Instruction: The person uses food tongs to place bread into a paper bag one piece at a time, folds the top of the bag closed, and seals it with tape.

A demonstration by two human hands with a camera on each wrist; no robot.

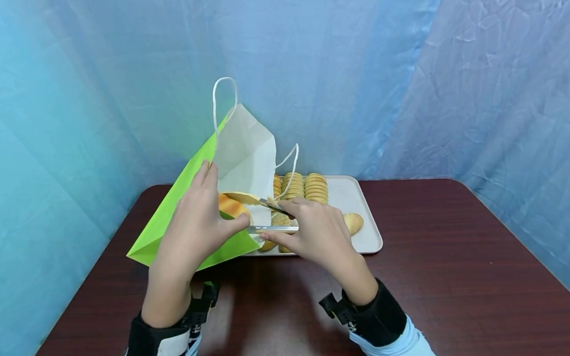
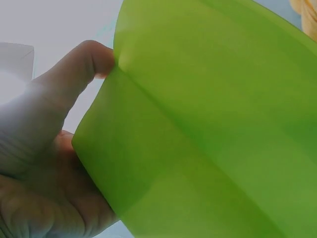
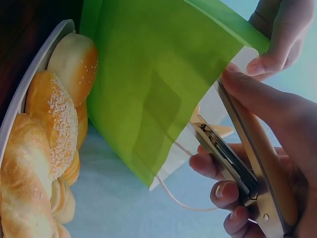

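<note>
The lime-green paper bag [image 1: 178, 217] is pinched open by the left hand [image 1: 196, 222] so the metal tongs [image 1: 273, 228], gripped in the right hand [image 1: 318, 232], reach inside.

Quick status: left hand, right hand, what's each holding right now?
Left hand: grips the edge of the green paper bag, holding it open.
Right hand: holds metal tongs at the bag's mouth.

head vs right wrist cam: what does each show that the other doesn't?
Head only: the whole table, the blue backdrop, both bag handles, stacked round biscuits, both wrist straps.
Right wrist only: the tongs close up in the right hand, and sesame-topped buns lined along the tray rim.
Both: the green paper bag, the left hand gripping its edge, the tongs at its mouth.
</note>
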